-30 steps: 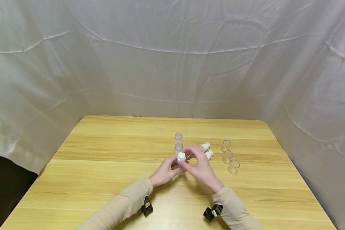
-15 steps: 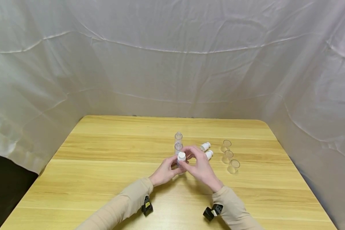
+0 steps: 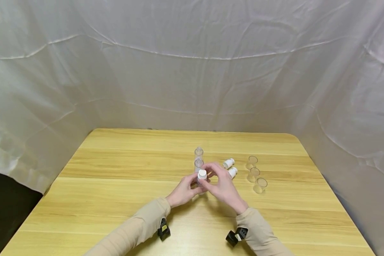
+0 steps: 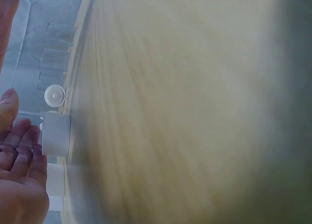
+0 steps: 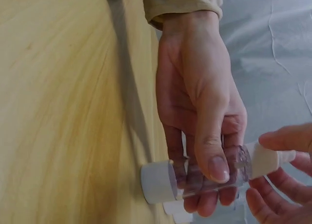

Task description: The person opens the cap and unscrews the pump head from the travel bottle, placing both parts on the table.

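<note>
Near the middle of the table, my left hand [image 3: 183, 192] grips a small clear bottle [image 5: 200, 180] with a white base. In the right wrist view, the left thumb lies along the bottle's side. Meanwhile my right hand [image 3: 224, 185] pinches a white pump head [image 3: 202, 174] seated at the bottle's neck. Two more clear bottles [image 3: 198, 153] stand in line just behind. Beside the right hand, two white pump heads [image 3: 228, 163] lie on their sides, the nearer partly hidden by that hand. The left wrist view shows the held bottle's white base [image 4: 56, 135] close over the tabletop.
Three clear cup-shaped caps [image 3: 260, 185] stand in a row to the right of the hands. The wood-grain table [image 3: 115, 167] is bounded by pale hanging cloth [image 3: 192, 78] at the back and sides. Black wrist cameras [image 3: 164, 230] sit on both sleeves.
</note>
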`<move>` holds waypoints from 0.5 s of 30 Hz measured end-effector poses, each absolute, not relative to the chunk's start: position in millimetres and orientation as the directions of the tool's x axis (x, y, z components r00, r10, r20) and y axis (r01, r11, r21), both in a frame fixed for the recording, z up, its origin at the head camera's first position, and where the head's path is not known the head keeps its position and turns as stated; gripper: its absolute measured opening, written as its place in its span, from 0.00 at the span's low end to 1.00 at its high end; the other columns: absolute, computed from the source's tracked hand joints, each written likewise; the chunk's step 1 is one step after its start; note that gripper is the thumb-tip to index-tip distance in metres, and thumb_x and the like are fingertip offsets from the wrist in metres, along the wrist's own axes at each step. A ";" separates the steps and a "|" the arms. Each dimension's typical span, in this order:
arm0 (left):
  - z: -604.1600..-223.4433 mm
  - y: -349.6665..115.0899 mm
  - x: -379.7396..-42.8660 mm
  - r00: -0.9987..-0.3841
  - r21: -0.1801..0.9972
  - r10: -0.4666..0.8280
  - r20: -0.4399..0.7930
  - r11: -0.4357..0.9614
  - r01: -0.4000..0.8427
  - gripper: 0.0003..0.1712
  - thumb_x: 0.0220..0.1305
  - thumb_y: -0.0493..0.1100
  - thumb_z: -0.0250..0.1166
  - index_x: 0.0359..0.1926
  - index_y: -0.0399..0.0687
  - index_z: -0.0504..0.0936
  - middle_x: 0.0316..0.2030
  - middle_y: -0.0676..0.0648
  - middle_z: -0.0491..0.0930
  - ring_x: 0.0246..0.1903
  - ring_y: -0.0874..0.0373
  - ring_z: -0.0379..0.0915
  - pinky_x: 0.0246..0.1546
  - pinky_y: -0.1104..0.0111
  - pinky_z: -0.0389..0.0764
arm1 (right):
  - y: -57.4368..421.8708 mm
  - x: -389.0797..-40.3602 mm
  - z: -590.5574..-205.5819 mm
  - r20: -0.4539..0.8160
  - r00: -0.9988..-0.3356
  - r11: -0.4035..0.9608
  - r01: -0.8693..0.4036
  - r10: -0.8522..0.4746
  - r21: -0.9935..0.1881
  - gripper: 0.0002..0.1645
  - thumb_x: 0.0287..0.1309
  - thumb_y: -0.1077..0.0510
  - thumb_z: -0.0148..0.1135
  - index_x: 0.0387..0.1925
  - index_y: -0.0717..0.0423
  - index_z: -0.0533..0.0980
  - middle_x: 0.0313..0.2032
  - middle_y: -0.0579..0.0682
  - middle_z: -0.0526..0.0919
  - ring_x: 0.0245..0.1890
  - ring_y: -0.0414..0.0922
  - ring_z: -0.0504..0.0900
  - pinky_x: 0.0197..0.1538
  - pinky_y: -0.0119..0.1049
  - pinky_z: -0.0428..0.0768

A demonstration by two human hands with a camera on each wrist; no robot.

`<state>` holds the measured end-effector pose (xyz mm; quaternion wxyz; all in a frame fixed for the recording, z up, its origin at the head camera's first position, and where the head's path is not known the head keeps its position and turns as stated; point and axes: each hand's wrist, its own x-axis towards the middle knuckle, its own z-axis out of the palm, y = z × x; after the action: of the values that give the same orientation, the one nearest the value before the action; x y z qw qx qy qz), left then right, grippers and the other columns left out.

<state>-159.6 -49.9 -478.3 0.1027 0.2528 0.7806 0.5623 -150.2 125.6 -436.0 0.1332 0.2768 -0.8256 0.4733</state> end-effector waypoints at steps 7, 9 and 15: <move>-479.5 -50.6 -160.1 -0.861 0.930 0.496 0.110 0.255 0.266 0.24 0.67 0.39 0.65 0.63 0.41 0.75 0.59 0.39 0.82 0.63 0.43 0.76 0.71 0.48 0.71 | 128.0 -149.7 -435.3 0.469 -0.818 0.377 -0.571 -0.333 -0.729 0.25 0.50 0.67 0.74 0.52 0.62 0.78 0.45 0.53 0.84 0.46 0.47 0.81 0.48 0.45 0.87; -479.2 -50.5 -160.1 -0.862 0.926 0.495 0.113 0.263 0.272 0.24 0.67 0.40 0.66 0.63 0.42 0.76 0.58 0.40 0.82 0.62 0.43 0.76 0.71 0.48 0.72 | 127.8 -149.6 -435.4 0.465 -0.828 0.385 -0.559 -0.314 -0.734 0.24 0.50 0.66 0.75 0.51 0.60 0.78 0.43 0.52 0.83 0.43 0.45 0.80 0.47 0.45 0.87; -478.2 -50.0 -159.2 -0.857 0.929 0.502 0.117 0.251 0.273 0.26 0.68 0.40 0.65 0.65 0.42 0.74 0.62 0.39 0.80 0.64 0.43 0.74 0.72 0.48 0.71 | 127.5 -149.6 -434.9 0.457 -0.830 0.378 -0.555 -0.320 -0.741 0.22 0.52 0.66 0.73 0.50 0.59 0.79 0.42 0.53 0.84 0.42 0.46 0.82 0.47 0.43 0.87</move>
<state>-159.2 -50.0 -478.2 0.1019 0.2471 0.7843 0.5599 -149.6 127.5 -434.9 0.1195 0.2662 -0.8214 0.4900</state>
